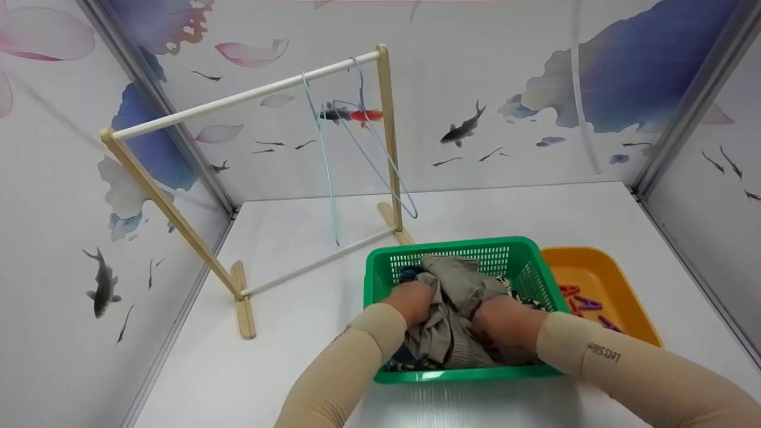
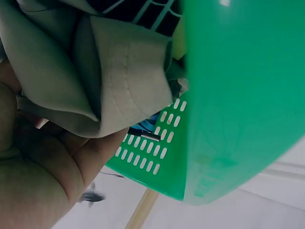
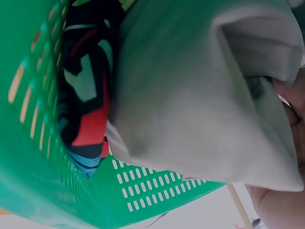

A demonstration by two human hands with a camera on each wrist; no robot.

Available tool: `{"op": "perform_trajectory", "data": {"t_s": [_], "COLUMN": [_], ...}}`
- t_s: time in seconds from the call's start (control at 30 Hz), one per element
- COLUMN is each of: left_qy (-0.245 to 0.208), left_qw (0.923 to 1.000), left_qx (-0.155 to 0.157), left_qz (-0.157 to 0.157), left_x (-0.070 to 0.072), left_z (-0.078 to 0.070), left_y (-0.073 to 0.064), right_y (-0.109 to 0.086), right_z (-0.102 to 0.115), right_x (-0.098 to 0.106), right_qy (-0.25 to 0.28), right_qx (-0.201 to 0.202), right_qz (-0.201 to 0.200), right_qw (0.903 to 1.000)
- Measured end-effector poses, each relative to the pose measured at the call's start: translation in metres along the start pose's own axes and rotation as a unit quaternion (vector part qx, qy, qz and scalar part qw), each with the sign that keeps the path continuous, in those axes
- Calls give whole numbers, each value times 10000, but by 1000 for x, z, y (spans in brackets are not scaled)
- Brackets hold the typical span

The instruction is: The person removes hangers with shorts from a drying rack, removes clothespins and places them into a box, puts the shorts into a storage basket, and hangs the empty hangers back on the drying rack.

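A pair of khaki pants (image 1: 458, 282) with a gathered elastic waistband lies bunched on top of other clothes in a green basket (image 1: 455, 375). My left hand (image 1: 413, 300) grips the pants on the left side; in the left wrist view its fingers curl under a stitched hem (image 2: 126, 78). On the right, my right hand (image 1: 508, 327) holds another part of the same fabric, and its fingertips are hidden in the folds. The right wrist view has a broad grey fold (image 3: 190, 100) in front of the hand. Below lies a black, red and green patterned cloth (image 3: 90, 95).
Behind and left stands a drying rack (image 1: 250, 95) with wooden legs and white bars. A mint hanger (image 1: 327, 166) and a lilac hanger (image 1: 374, 142) hang near its right end. A yellow tray (image 1: 600, 267) with several red and purple clips (image 1: 588, 303) sits right of the basket.
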State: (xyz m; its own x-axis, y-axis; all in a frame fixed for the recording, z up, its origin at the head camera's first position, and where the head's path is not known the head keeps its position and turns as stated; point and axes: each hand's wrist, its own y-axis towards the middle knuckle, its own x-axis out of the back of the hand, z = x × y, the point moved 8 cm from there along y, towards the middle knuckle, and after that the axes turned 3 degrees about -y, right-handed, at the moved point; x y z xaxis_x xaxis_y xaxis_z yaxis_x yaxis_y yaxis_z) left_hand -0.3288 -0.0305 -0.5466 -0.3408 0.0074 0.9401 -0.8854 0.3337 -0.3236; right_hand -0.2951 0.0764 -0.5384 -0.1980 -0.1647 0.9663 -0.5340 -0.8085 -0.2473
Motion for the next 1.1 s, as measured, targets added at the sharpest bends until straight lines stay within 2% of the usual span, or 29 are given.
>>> {"op": "perform_trajectory", "data": {"t_s": [0.2,0.33,0.5,0.63,0.83,0.93,1.1], "left_qy": [-200,-312,-430,-554,-934,-1062,-1250], "left_qw": [9998,9995,9991,9984,9954,9941,9913], "left_qx": [-46,-12,15,46,168,219,321], "left_qz": [-9,14,61,73,97,40,-258], "left_x": [4,5,7,12,21,25,30], "left_z": [3,6,11,14,22,26,34], "left_y": [-3,-7,-12,-17,-26,-31,-39], "right_y": [-3,-9,-18,-24,-32,-37,-45], "right_z": [-1,4,7,6,5,5,0], "right_x": [3,12,25,37,50,58,72], "right_qy": [-37,-211,-2,200,129,177,136], "right_qx": [-101,-8,133,42,13,13,-65], "right_qz": [-166,-304,-633,-945,-1169,-1523,-2327], "right_qw": [9998,9993,9979,9953,9931,9882,9724]}}
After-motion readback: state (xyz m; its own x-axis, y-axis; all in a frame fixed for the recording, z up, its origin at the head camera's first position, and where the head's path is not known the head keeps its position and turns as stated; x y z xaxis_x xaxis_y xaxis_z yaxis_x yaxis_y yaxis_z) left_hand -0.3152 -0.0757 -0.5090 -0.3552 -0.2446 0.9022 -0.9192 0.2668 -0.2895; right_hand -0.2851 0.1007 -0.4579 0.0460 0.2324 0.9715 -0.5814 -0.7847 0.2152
